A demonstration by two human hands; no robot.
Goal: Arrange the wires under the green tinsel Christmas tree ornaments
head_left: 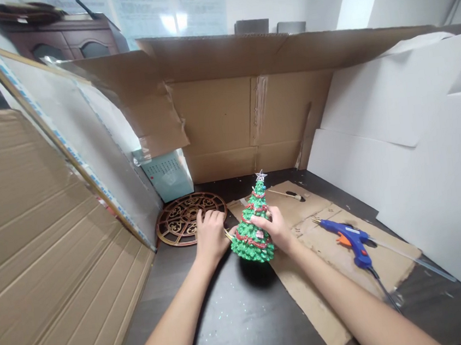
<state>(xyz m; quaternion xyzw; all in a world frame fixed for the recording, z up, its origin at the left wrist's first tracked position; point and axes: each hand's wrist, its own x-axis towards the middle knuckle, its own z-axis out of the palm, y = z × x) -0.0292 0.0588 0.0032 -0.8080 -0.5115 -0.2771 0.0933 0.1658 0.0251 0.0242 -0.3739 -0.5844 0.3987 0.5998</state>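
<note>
A small green Christmas tree figurine, with red garlands and a pale star on top, is held just above the dark table. My right hand is closed round its right side, thumb across the front. My left hand is at the tree's lower left, its fingers curled. A thin yellowish piece shows between that hand and the tree; its kind is too small to tell, and the left fingertips are partly hidden. Behind the left hand lies a round brown openwork trivet with gold patterns.
A blue hot glue gun with an orange trigger and a clear glue stick lies on a flat cardboard sheet at right. A thin stick-like brush lies farther back. Cardboard and white panels wall the table, which bears glitter specks.
</note>
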